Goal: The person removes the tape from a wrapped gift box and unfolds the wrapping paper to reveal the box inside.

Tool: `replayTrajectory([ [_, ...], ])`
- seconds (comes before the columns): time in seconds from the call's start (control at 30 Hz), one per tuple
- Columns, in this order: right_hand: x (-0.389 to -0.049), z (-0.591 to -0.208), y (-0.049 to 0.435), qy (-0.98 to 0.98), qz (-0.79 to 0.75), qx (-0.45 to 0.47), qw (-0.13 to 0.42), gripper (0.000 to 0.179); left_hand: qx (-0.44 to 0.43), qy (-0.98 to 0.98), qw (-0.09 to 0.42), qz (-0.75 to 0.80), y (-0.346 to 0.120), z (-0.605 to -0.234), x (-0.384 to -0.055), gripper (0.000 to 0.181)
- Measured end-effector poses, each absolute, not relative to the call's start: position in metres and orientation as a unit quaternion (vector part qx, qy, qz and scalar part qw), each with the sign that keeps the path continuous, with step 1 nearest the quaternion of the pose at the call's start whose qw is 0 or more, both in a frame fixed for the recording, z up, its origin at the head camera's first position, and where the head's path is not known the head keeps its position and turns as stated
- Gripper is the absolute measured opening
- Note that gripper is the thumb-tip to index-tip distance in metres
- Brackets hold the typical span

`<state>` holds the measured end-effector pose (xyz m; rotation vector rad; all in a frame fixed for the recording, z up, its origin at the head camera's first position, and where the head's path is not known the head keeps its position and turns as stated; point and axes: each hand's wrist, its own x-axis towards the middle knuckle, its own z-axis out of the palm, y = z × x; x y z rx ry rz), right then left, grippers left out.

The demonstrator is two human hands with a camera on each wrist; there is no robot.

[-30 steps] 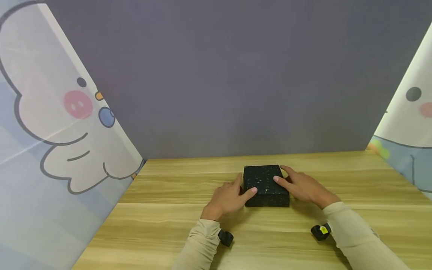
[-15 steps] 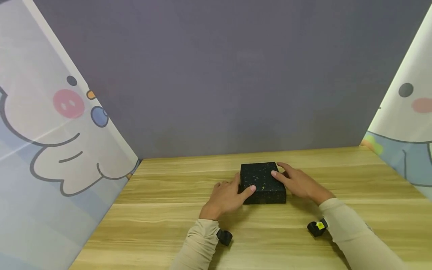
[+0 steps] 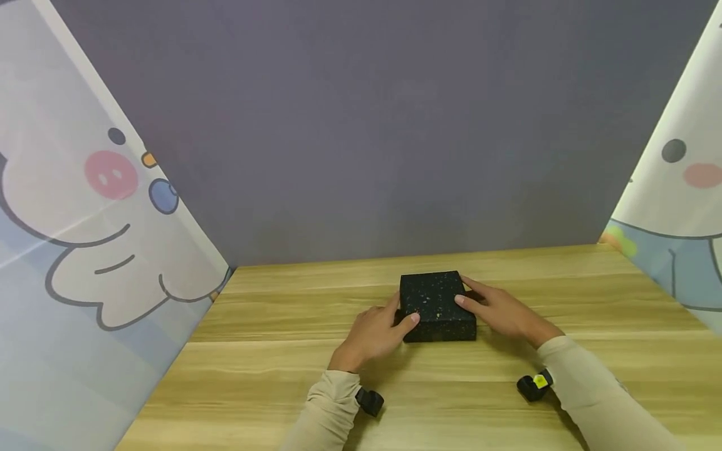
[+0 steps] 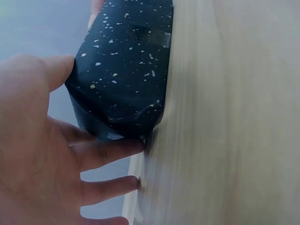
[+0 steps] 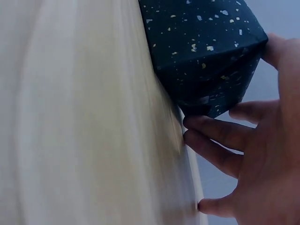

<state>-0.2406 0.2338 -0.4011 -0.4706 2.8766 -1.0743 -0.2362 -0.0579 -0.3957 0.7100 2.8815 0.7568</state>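
Observation:
A box wrapped in black paper with pale specks lies flat on the wooden table. My left hand holds its left side, thumb at the near top edge and fingers against the end. The left wrist view shows the folded paper end, a strip of clear tape on the long side, and the left thumb on the upper edge. On the opposite side, my right hand holds the box with its thumb at the top edge. In the right wrist view its fingertips touch the low corner of the folded end.
A grey wall panel rises behind the table. Cloths printed with cartoon animals hang at the left and the right. Each wrist carries a small black camera.
The head view has shifted slightly. Both thumbs have slid a little outward on the box top, towards its edges. The box stays between the hands on the table.

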Motion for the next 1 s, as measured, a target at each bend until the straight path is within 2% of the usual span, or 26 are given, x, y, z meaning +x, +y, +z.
replayTrajectory([
  [0.4,-0.2347,-0.3955,0.2429,0.905,-0.393,-0.164,0.006,0.074,0.186,0.897,0.093,0.389,-0.0475,-0.3971,-0.2318,0.081],
  [0.77,-0.2378,-0.3943,0.239,0.894,-0.414,-0.168,-0.025,0.07,0.193,0.883,0.065,0.423,-0.0492,-0.3952,-0.2326,0.081],
  [1.0,-0.237,-0.3937,0.234,0.89,-0.425,-0.163,-0.025,0.071,0.191,0.875,0.056,0.441,-0.0518,-0.3963,-0.2331,0.081],
])
